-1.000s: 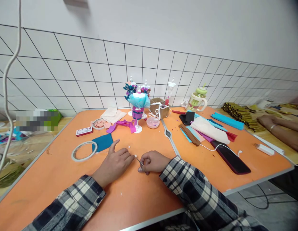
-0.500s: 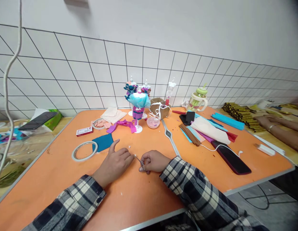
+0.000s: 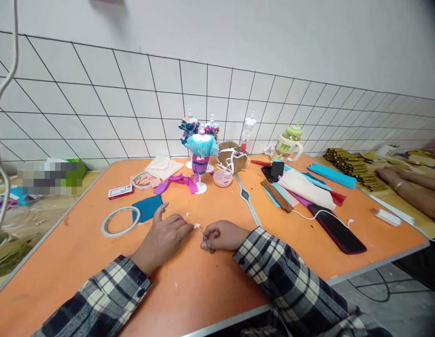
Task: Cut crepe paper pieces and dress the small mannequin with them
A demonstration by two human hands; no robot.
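Note:
My right hand (image 3: pixel 222 235) is closed round a pair of thin metal tweezers (image 3: pixel 204 234), mostly hidden by my fingers. At their tip is a small white scrap (image 3: pixel 197 226), right by the fingertips of my left hand (image 3: pixel 168 239). The left fingers are stretched out low over the table, with the thumb raised; whether they touch the scrap I cannot tell. Another white bit (image 3: pixel 187 214) lies just beyond. Farther back stands a small white dress form (image 3: pixel 201 157) with a light blue ruffled top and a purple skirt.
Left of my hands are a roll of tape (image 3: pixel 108 229), blue paper (image 3: pixel 149 207) and a small box (image 3: pixel 120 192). A pink bowl (image 3: pixel 222 178) stands mid-table. On the right lie paper strips (image 3: pixel 277 196) and a phone (image 3: pixel 338 231). Another person's hands (image 3: pixel 396 175) rest far right.
The white scrap at the tweezers' tip now shows more clearly beside my left fingertips. My hands have barely moved; the view has shifted slightly.

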